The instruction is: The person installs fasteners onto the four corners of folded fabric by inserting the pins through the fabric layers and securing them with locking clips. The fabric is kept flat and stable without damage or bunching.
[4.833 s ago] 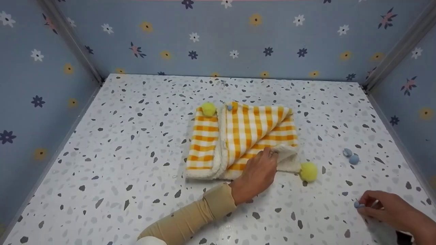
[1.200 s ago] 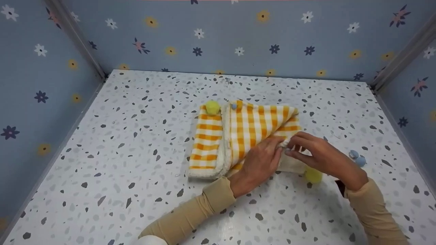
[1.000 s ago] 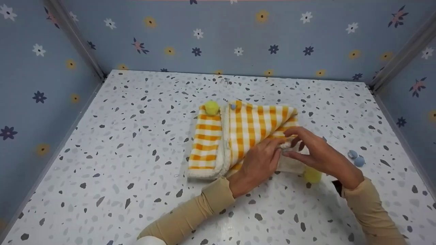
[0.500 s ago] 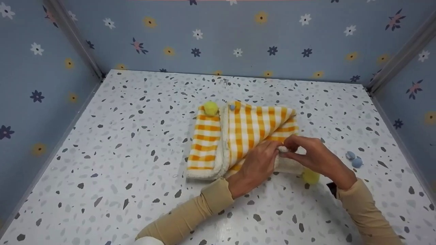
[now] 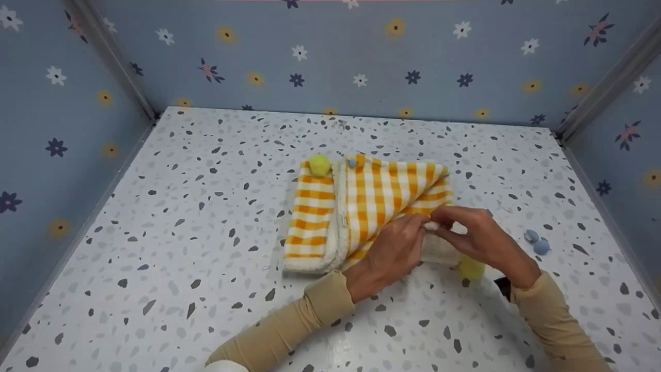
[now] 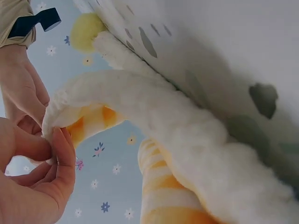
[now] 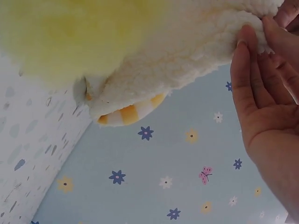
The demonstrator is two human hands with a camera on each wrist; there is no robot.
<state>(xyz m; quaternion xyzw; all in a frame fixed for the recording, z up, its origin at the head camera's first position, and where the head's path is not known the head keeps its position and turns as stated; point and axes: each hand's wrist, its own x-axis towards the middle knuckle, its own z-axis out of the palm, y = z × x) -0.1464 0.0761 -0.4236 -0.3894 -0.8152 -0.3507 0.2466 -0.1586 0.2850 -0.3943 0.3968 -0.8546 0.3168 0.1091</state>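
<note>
A folded yellow-and-white checked blanket (image 5: 384, 188) with white fleece lining lies mid-table in the head view. Yellow pom-poms (image 5: 320, 165) sit at two of its corners. My left hand (image 5: 392, 248) pinches the turned-up fleece edge (image 6: 117, 88) between thumb and finger. Close beside it, my right hand (image 5: 477, 237) pinches the same edge, seen near in the right wrist view. Whether a small blue piece is inside the right fingers is hidden. One small blue round piece (image 5: 352, 163) sits on the blanket's far edge. The near-right pom-pom (image 7: 79, 32) hangs below my right wrist.
Two small blue round-headed pieces (image 5: 537, 243) lie on the speckled white table (image 5: 206, 310) to the right. Another bluish piece (image 5: 489, 212) shows partly behind my right hand. Blue flower-patterned walls (image 5: 361, 57) enclose the back and sides.
My right hand has come from the table's right, where it held a small blue piece, to the blanket's fleece edge. Its fingers have since closed on that edge; my left hand keeps its hold.
</note>
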